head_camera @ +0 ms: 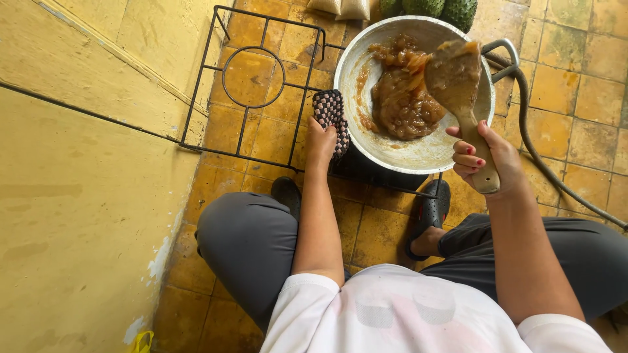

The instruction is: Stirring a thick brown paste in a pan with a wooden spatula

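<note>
A large metal pan (392,149) sits on the right burner of a low black wire stove frame (252,72). It holds a brown sticky paste (399,98). My left hand (320,140) grips a woven checked pot holder (330,116) pressed against the pan's left rim. My right hand (484,153) holds the handle of a wooden spoon (461,98); its bowl is lifted over the pan, coated with paste.
The stove stands on a yellow tiled floor. A grey hose (533,140) runs from the stove's right side across the tiles. Green bumpy fruits (435,8) lie behind the pan. A yellow wall (78,163) is at left. My feet in dark clogs (428,216) rest near the stove.
</note>
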